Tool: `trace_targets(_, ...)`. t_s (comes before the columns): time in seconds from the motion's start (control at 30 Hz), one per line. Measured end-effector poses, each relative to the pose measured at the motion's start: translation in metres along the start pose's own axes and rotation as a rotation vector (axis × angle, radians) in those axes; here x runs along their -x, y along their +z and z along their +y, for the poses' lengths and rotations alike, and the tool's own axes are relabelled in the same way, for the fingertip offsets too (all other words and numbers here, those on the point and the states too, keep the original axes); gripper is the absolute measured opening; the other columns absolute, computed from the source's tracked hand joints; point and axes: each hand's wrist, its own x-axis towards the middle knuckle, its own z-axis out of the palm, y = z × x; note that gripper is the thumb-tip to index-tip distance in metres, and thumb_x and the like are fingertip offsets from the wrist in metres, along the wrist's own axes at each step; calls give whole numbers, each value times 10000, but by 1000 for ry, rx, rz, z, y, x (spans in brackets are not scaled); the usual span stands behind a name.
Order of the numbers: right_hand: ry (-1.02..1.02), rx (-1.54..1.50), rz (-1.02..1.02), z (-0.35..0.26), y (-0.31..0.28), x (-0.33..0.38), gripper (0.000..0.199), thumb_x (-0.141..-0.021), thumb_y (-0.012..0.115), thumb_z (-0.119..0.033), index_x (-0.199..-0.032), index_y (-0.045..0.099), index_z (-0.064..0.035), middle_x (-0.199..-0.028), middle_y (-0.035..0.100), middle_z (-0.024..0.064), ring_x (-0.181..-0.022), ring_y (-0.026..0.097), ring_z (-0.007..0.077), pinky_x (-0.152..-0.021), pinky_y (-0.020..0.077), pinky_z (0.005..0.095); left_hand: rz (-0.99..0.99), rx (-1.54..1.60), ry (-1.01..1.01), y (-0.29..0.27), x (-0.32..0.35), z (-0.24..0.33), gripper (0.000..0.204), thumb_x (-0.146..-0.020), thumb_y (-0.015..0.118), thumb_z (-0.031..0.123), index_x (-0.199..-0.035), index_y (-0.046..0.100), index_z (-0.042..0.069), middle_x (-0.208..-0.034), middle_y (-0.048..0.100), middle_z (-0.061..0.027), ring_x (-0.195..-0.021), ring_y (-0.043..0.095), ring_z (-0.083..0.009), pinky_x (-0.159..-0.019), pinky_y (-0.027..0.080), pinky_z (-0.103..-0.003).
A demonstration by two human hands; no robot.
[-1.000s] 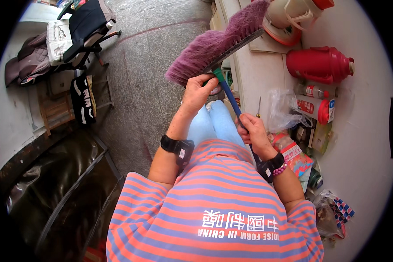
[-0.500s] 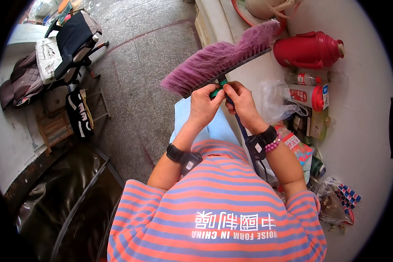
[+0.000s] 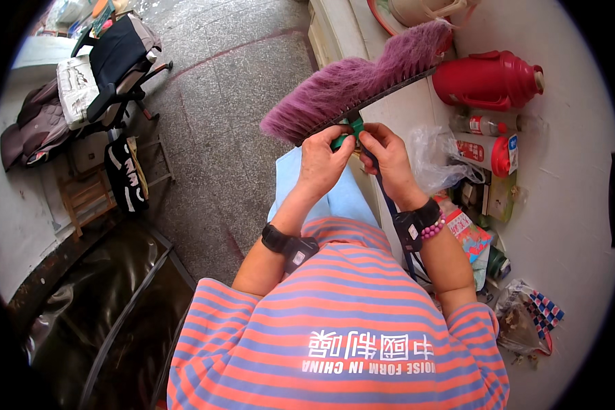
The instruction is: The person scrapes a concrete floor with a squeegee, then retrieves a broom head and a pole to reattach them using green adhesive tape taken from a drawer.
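Note:
A broom point(image 3: 352, 82) with purple bristles is held up in front of me, its bristles pointing away. Its dark handle runs down past my right wrist toward my side. Green tape or a similar strip point(image 3: 357, 126) shows around the neck just below the broom head. My left hand point(image 3: 321, 160) is closed, pinching a green piece of it beside the neck. The right hand point(image 3: 389, 162) is closed at the neck, thumb and fingers against the green part and the top of the handle. My fingers partly hide the joint.
On the right, a pale ledge point(image 3: 396, 113) holds a red thermos flask point(image 3: 486, 80), bottles, a clear plastic bag point(image 3: 432, 160) and packages along the wall. An office chair point(image 3: 119, 68) and a wooden stool point(image 3: 85, 198) stand left. Grey speckled floor point(image 3: 219, 89) lies ahead.
The broom head has shifted slightly right and tilted a little more. My right hand has moved slightly right, and more of the green strip shows between my hands.

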Motion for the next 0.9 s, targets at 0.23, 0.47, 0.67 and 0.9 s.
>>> trace_targets(0.23,-23,-25,-19,-4,0,-1,205,-893,601,-148,-1056,576,-25,-789,542,-25,-586,475,44,-448,334,188,68,92,-48,3,-1,1,209,-832,644,148,-943,687,-23,-653,574,10,-602,496,-39,-535,406,-220)
trace_targets(0.47,12,39,5,-3,6,-5,225,-898,628,-179,-1060,585,-28,-745,539,-42,-566,447,25,-446,315,190,69,78,-39,2,-1,0,198,-837,635,145,-931,684,-22,-661,577,20,-603,501,-41,-545,417,-221)
trace_targets(0.67,7,17,-4,3,3,-11,188,-902,640,-187,-1010,607,-37,-674,504,-60,-509,397,10,-427,279,191,-128,158,-124,-4,-9,-16,243,-880,536,151,-990,663,-25,-687,604,-9,-633,539,-52,-588,444,-237)
trace_targets(0.9,-55,99,84,-2,-4,-7,160,-903,635,-180,-963,616,-32,-632,478,-54,-474,374,13,-412,266,199,-271,-75,-113,-18,-7,-9,305,-914,473,156,-1096,631,-30,-763,628,-46,-732,588,-90,-676,480,-257)
